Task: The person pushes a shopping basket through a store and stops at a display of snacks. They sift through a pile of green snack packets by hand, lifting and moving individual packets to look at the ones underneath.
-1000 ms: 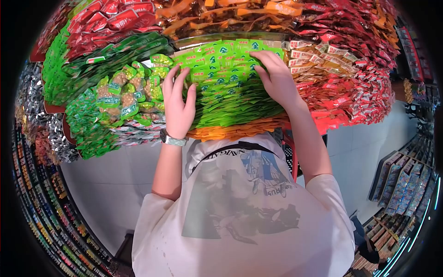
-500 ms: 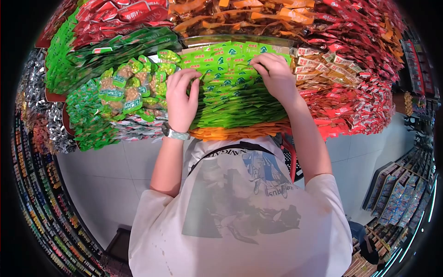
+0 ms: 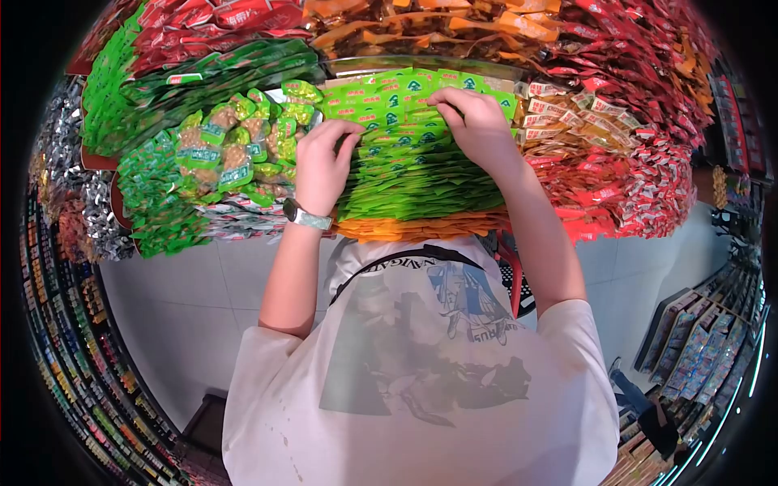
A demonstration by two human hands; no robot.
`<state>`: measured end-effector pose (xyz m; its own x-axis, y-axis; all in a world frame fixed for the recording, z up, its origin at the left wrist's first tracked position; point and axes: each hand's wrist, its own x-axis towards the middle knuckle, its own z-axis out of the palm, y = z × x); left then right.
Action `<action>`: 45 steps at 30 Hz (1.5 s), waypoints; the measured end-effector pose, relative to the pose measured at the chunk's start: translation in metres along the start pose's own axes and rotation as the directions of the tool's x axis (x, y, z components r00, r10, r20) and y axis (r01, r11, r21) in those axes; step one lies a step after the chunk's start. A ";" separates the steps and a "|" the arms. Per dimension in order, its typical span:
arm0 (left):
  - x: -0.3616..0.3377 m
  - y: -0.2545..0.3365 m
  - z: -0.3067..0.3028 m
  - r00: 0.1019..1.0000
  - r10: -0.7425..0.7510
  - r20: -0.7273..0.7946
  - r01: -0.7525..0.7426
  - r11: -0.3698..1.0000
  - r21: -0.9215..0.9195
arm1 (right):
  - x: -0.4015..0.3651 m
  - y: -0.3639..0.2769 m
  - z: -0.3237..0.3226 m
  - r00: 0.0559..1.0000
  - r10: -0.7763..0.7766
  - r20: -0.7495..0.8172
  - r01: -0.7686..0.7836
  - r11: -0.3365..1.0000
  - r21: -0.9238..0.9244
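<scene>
Rows of flat bright-green snack packets [image 3: 421,174] fill the middle of the display in front of me, overlapping in layers. My left hand [image 3: 322,158], with a watch [image 3: 306,215] on its wrist, is closed in a pinch at the left edge of these rows, thumb and finger on a green packet. Over the right part of the same rows, my right hand [image 3: 480,128] pinches the upper edge of a green packet [image 3: 417,108]. Its other fingers are curled, partly hiding the packets under them.
Clear-and-green packets of brown nuts or snacks [image 3: 235,142] lie to the left. Red and tan packets [image 3: 575,121] are on the right, orange-brown ones [image 3: 429,32] behind. Orange packets [image 3: 421,229] line the near edge. A person's leg [image 3: 632,393] shows at lower right, beside a rack [image 3: 689,340].
My right hand has shifted slightly left and down along the green packets. My left hand has moved a little right, its fingertips closer to the middle.
</scene>
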<state>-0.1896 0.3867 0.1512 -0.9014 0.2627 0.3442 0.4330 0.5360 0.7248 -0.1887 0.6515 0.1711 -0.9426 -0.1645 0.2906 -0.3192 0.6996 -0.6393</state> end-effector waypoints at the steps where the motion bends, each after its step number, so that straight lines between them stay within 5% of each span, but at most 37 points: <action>1: 0.000 -0.001 0.000 1.000 -0.001 -0.002 0.001 1.000 -0.001 | 0.001 0.000 -0.001 1.000 0.021 0.018 -0.020 1.000 -0.006; 7: 0.004 0.001 -0.001 0.998 -0.055 -0.037 0.056 0.998 0.022 | 0.012 0.001 -0.005 0.991 0.045 0.127 -0.033 0.995 -0.089; 13: 0.006 0.001 -0.010 0.977 -0.199 0.079 0.208 0.969 -0.134 | 0.014 -0.001 -0.010 0.999 0.030 -0.041 -0.026 0.994 0.104; 16: 0.006 -0.004 -0.012 0.999 -0.036 -0.031 0.031 0.988 -0.150 | 0.014 0.003 -0.007 0.999 -0.007 -0.034 0.009 0.998 0.067; 22: 0.006 0.002 -0.009 0.991 -0.090 0.101 0.090 0.996 0.006 | 0.010 -0.001 -0.003 0.997 0.026 0.074 -0.029 0.999 0.037; 28: 0.002 0.008 -0.008 0.998 -0.029 0.055 0.027 0.999 0.038 | 0.011 -0.010 -0.010 0.978 0.055 0.199 -0.047 0.998 -0.047; 32: -0.002 0.011 -0.002 0.971 0.129 -0.203 -0.082 0.971 0.227 | 0.007 -0.009 -0.008 0.987 -0.087 0.138 0.090 0.996 -0.017; 35: -0.005 0.011 0.001 0.994 -0.102 -0.047 0.103 0.994 0.025 | 0.003 -0.010 0.000 0.984 -0.153 0.095 0.157 0.987 -0.034; 41: 0.003 0.018 -0.001 0.984 -0.175 -0.016 0.175 0.985 -0.014 | 0.001 -0.011 -0.002 0.975 -0.112 0.192 0.128 0.989 -0.072; 45: 0.008 0.020 0.003 0.997 -0.021 -0.079 0.027 0.996 0.084 | 0.009 -0.020 0.003 0.971 -0.238 0.024 0.239 0.960 -0.146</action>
<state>-0.1883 0.4018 0.1665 -0.9078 0.1873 0.3753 0.4072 0.6081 0.6815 -0.1911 0.6339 0.1850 -0.8418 -0.3429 0.4168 -0.5170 0.7341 -0.4403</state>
